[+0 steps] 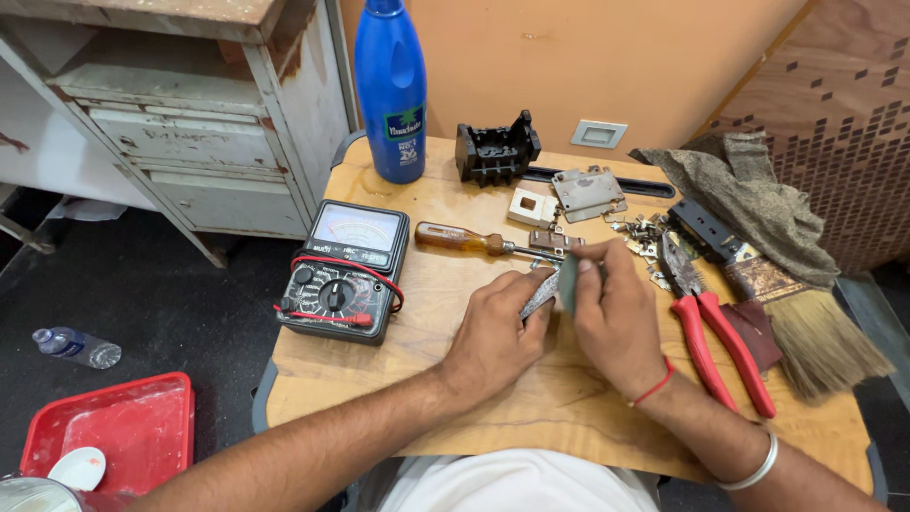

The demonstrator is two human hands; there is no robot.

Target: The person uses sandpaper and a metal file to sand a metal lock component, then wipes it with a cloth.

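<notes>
Hands meet just below the tip of the wooden-handled screwdriver (474,241), which serves as the landmark on the table (531,408). The left hand (493,337) pinches a small grey metal strip (538,296), thumb on top and fingers beneath, so the strip sticks out toward the right. The right hand (616,313) is curled tight around a small greenish-grey piece (567,283), pressed against the strip's end; what that piece is cannot be told, since the fingers hide most of it.

Both grips are narrow, closed on their pieces, with no gap showing. To work the strip well, it seems best to keep the left pinch close to the contact point so the thin metal does not flex, and to rest both wrists on the table for steadiness.

Left of the screwdriver lies an analogue multimeter (346,270) with red leads wound round it. Beyond the screwdriver stand a blue bottle (391,90) and a black plastic block (496,150). To the right of the screwdriver lie loose metal parts (640,232), red-handled pliers (716,327) and a brush (806,327).
</notes>
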